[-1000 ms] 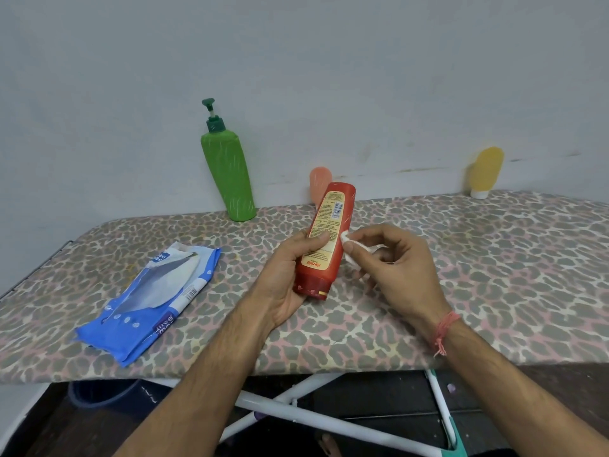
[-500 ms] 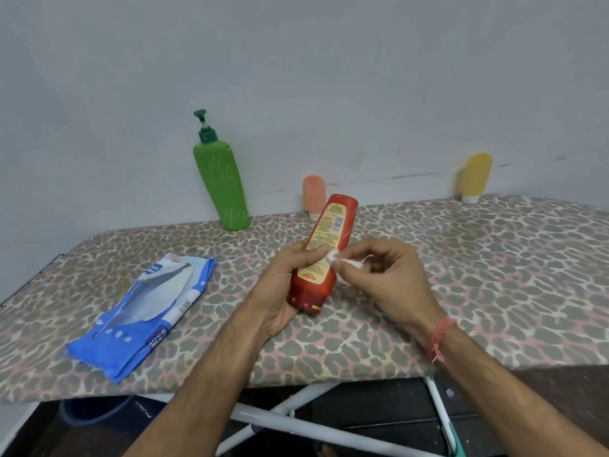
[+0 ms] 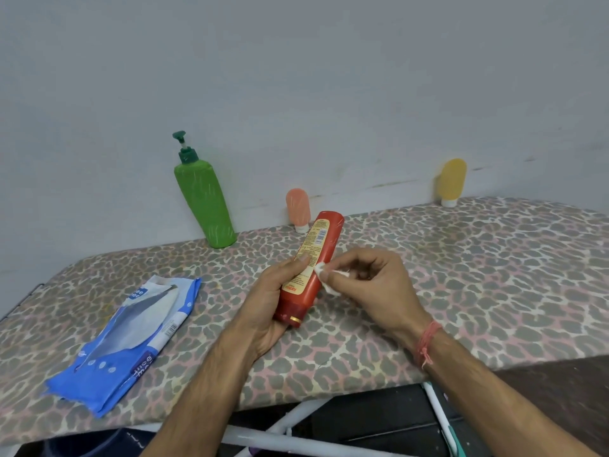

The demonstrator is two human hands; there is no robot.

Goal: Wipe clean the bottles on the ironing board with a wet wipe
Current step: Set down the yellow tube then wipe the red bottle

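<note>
We hold the red bottle (image 3: 308,272) tilted above the ironing board (image 3: 494,275), cap end towards us, our left hand (image 3: 270,301) wrapped round it to steady it (thumb on the label), while our right hand (image 3: 372,285) pinches the wet wipe (image 3: 326,278) against its side for rubbing.

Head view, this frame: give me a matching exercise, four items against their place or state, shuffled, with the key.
Items
1. red bottle
2. wet wipe
3. green pump bottle
4. blue wipes pack

States
A. lies flat on the ironing board, at its left end
B. stands upright against the wall
C. gripped in the left hand
D. pinched in the right hand, against the red bottle's side

Pairs: 1-C, 2-D, 3-B, 4-A
</note>
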